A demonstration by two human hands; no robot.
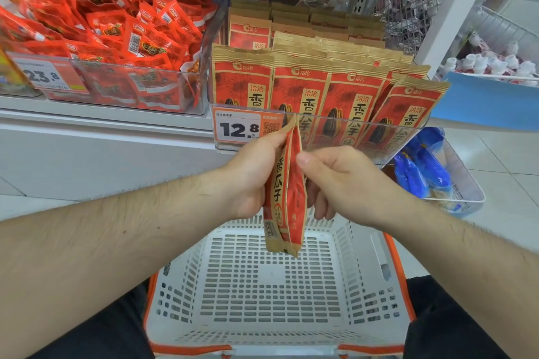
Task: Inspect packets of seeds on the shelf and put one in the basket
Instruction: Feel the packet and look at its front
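seed packet (pixel 287 186): edge-on, long axis vertical, top edge up, above white basket (pixel 358 245) | left hand (pixel 250 178): gripping its left face | right hand (pixel 335 181): thumb and fingers pinching its right side

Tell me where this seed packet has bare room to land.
The white basket floor is bare wall to wall, directly under the seed packet held by the left hand and right hand. The clear shelf bin is packed with packets.
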